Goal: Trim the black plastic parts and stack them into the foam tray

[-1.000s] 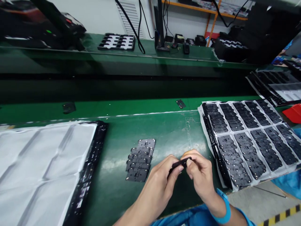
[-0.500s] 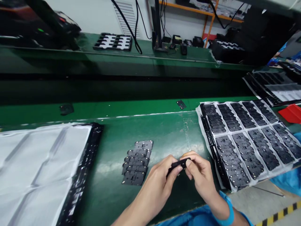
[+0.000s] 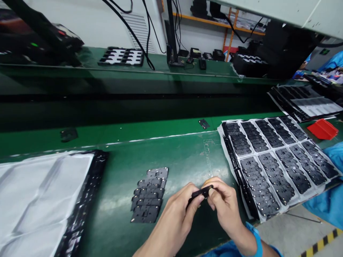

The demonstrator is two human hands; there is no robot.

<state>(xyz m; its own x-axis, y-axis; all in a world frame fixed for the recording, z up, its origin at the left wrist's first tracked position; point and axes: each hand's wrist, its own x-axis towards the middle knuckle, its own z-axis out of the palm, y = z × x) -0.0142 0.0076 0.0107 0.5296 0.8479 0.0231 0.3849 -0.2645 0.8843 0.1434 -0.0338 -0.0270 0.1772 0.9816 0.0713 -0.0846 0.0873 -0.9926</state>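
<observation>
Between my two hands is a thin black plastic part (image 3: 199,193), seen nearly edge-on. My left hand (image 3: 180,210) pinches its left end between thumb and fingers. The thumb and fingers of my right hand (image 3: 223,201) close on its right end; a blue band circles that wrist. Just left of my hands, an overlapping row of flat black plates (image 3: 148,195) lies on the green bench (image 3: 118,192). To the right stands a white-lined tray (image 3: 254,155) whose compartments hold many similar black plates. The underside of the held part is hidden.
A stack of trays under a white sheet (image 3: 40,192) fills the left. Single black plates lie farther back, one at left (image 3: 69,134), another near the middle (image 3: 204,124). At right are a red scoop-like bin (image 3: 322,129) and more stacked trays (image 3: 308,101).
My view has tilted and shifted slightly, so the bench things appear lower and farther left. Both hands keep their hold on the black part, with barely any change in the fingers.
</observation>
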